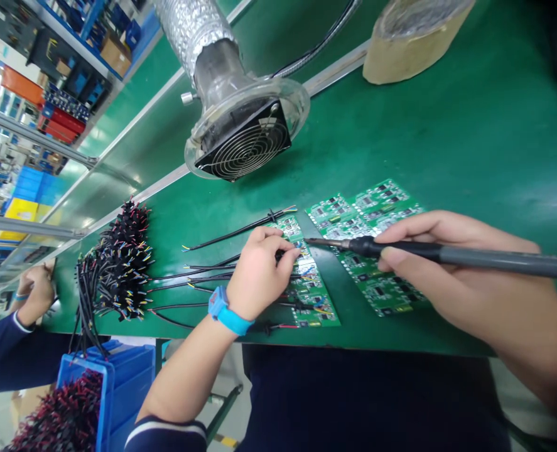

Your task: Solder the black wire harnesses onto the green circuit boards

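Observation:
My right hand (466, 270) is wrapped round the handle of a soldering iron (365, 246). The iron points left, its tip at the edge of a green circuit board panel (323, 295). Over that panel my left hand (259, 270), with a blue watch at the wrist, pinches the end of a black cable, mostly hidden by the fingers. Several black cables (212, 276) with coloured wire ends run onto the panel from the left. One loose cable (231, 231) lies above my left hand. Partly under my right hand is a second group of circuit boards (363, 213).
A fume extractor (245, 138) with a fan grille hangs over the bench (448, 150). A heap of black cables (122, 263) lies to the left. Below it stands a blue bin (130, 389) with red-and-black wires. A tape roll (414, 44) sits at the back. Another person's hand (37, 292) is at far left.

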`<action>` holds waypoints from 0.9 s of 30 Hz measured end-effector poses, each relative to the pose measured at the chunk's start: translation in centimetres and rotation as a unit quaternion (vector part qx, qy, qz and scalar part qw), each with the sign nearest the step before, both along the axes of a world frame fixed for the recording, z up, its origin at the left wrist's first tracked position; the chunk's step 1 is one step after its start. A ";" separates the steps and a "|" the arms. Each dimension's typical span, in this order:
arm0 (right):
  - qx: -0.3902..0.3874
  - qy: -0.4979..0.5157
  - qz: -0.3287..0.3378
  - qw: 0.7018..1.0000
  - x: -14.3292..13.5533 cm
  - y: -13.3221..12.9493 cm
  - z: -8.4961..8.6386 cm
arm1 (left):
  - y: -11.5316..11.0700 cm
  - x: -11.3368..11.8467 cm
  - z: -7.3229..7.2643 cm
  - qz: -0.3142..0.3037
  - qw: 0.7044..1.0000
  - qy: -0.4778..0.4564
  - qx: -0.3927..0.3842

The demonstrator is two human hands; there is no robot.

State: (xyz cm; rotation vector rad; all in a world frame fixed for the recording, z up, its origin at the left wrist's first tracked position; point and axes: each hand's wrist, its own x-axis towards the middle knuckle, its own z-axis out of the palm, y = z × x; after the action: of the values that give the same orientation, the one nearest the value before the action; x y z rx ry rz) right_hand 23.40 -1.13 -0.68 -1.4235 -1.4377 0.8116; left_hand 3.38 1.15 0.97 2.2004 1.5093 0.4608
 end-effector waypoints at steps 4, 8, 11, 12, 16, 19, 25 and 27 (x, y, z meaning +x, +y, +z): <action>0.009 -0.018 0.001 1.000 -0.2 -0.1 -0.3 | 0.1 0.1 -0.2 -0.006 0.999 0.013 0.028; 0.006 -0.034 0.004 0.999 -0.3 0.1 -0.5 | 0.2 0.2 -0.3 -0.009 0.999 0.029 0.029; 0.002 -0.039 0.004 0.999 -0.3 0.2 -0.3 | 0.3 0.2 -0.2 -0.011 0.999 0.029 0.022; -0.002 -0.040 0.003 0.999 -0.3 0.2 -0.3 | 0.3 0.2 -0.1 -0.010 0.999 0.032 0.019; -0.005 -0.047 0.003 0.999 -0.2 0.1 -0.2 | 0.6 0.4 0.3 -0.013 0.999 0.048 0.001; 0.004 -0.046 0.001 0.999 -0.2 0.0 -0.4 | 0.8 0.5 0.5 -0.014 0.999 0.052 -0.006; 0.008 -0.056 0.011 0.998 -0.1 -0.1 -0.7 | 0.8 0.8 0.7 -0.010 0.998 0.057 -0.003; 0.003 -0.056 0.007 0.998 -0.1 0.0 -0.7 | 0.8 1.1 0.8 0.000 0.998 0.067 -0.007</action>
State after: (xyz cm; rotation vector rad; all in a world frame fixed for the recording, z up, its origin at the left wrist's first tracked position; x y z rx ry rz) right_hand 23.27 -1.14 -1.36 -1.4747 -1.5350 0.7461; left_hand 4.44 1.92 1.80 2.2610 1.5752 0.3068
